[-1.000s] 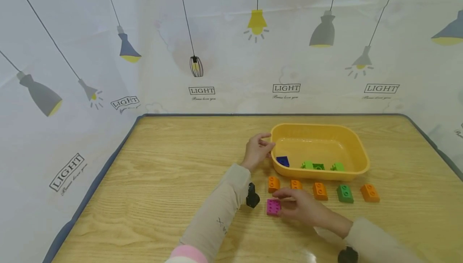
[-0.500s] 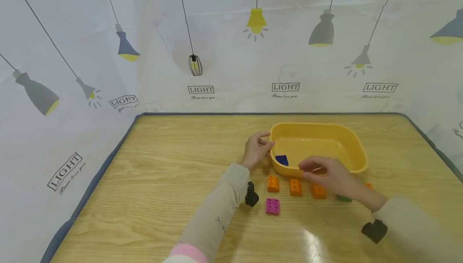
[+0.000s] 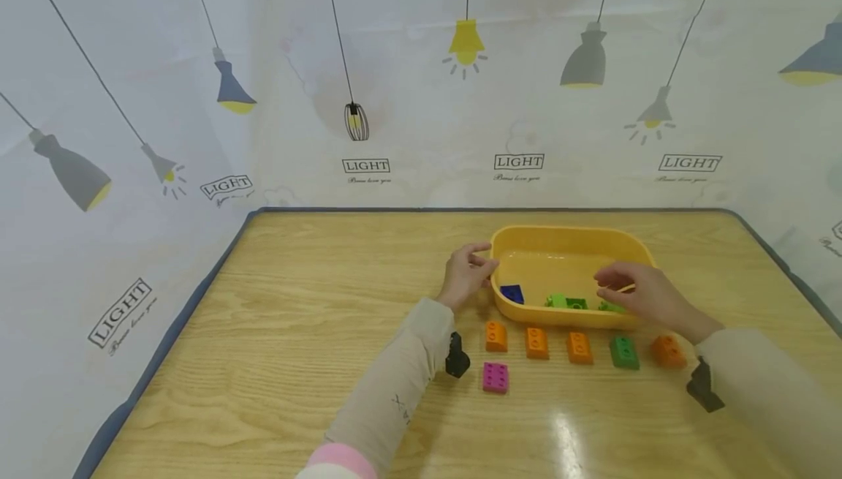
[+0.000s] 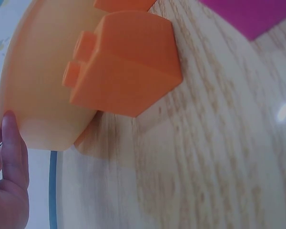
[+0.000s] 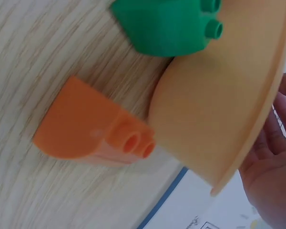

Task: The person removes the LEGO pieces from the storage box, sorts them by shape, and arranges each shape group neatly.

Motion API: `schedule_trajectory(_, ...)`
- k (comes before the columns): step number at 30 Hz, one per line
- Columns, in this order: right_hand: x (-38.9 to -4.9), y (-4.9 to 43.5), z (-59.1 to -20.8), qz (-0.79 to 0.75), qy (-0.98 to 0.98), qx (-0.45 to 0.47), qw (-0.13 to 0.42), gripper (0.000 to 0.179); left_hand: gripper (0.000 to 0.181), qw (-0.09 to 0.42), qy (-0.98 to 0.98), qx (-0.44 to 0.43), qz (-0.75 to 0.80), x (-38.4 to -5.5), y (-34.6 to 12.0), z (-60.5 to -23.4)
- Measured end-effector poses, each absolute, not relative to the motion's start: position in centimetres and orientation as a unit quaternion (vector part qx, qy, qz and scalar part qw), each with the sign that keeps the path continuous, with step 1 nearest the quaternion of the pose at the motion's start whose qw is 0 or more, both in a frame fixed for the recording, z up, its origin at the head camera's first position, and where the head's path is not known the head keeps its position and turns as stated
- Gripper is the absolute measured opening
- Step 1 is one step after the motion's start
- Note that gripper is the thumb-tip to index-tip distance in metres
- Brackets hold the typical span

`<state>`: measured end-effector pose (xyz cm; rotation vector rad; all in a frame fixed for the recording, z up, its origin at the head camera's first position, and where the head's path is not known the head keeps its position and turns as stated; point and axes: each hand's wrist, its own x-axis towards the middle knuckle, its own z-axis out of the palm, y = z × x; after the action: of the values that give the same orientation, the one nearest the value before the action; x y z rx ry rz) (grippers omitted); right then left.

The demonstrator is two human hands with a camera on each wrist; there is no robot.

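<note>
In the head view my left hand (image 3: 465, 274) rests its fingertips against the left end of a yellow plastic bin (image 3: 579, 317). The left wrist view shows a finger (image 4: 10, 148) at the bin's outer wall. My right hand (image 3: 647, 296) reaches over the bin's right side, thumb and fingers apart, close above a light green block (image 3: 612, 306). Inside the bin also lie a dark blue block (image 3: 511, 294) and other green blocks (image 3: 556, 301). In the right wrist view, the right hand (image 5: 271, 167) is partly hidden behind the bin's rim.
Before the bin stands a row of blocks: three orange blocks (image 3: 537, 344), a green block (image 3: 624, 352) and, at the right end, another orange block (image 3: 668, 352). A magenta block (image 3: 495, 377) lies nearer me. The wooden table (image 3: 316, 333) meets a lamp-patterned wall covering (image 3: 421, 84).
My right hand has left the magenta block, passed over the bin's front edge and moved right to the bin's right side. The left hand stays at the bin's left end.
</note>
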<state>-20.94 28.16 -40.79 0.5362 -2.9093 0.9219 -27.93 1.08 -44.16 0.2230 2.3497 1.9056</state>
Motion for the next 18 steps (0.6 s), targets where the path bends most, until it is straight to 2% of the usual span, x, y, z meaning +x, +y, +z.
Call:
schedule_trajectory(12,-22.2,29.5,-41.6,0.255,-0.948,0.191,0.001,0.029,0.037,0.048,0.776,0.076,0.624,-27.9,1.1,-44.1)
schedule_trajectory(18,-22.6,29.4,-41.6,0.262,-0.941,0.209,-0.047,0.024,0.036,0.049,0.78,0.071,0.62,-27.9,1.1,-44.1)
